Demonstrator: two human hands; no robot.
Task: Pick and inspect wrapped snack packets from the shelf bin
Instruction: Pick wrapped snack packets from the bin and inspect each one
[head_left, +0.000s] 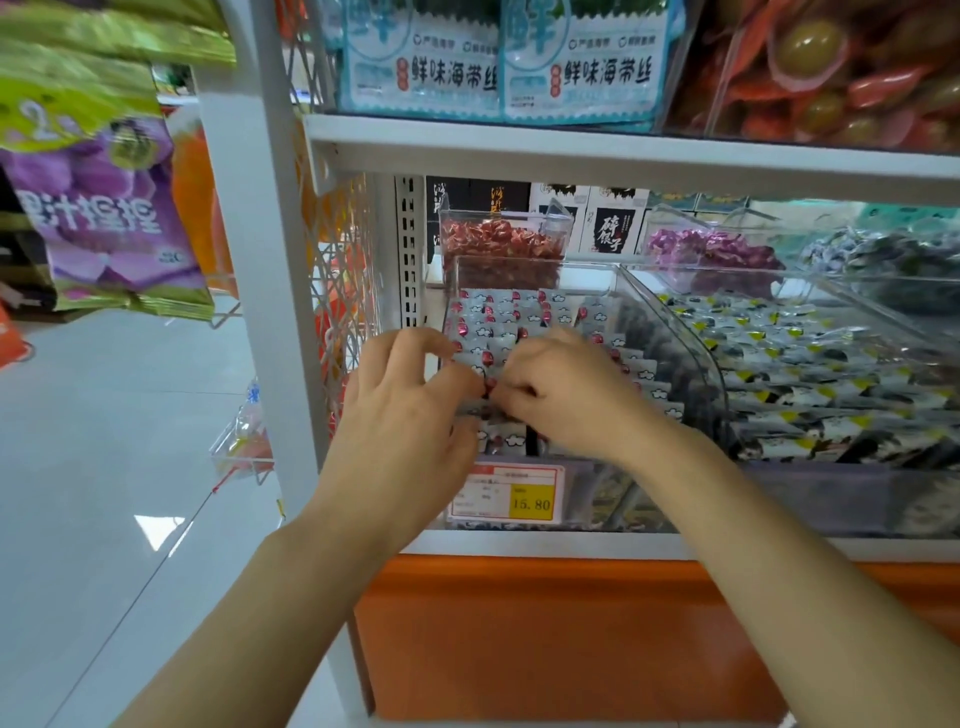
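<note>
Curled fingers of the right hand (566, 395) and the left hand (410, 410)'s thumb and forefinger pinch one pale, red-spotted packet (488, 387) at the front of the clear bin (670, 332), which is full of its like. Picking seems under way; next, lift it free and turn it. At 3 o'clock is a neighbouring bin (810, 364) of yellow-marked packets; at 12, a tub of red sweets (501, 249).

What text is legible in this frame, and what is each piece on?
"鲜味海带丝": each of the two blue-white packets up top.
"15.80": yellow patch of the price tag; its other print is too small.
"碎银子": black box at the back.
Purple bag, snack packets: too blurred or small to read.
</note>
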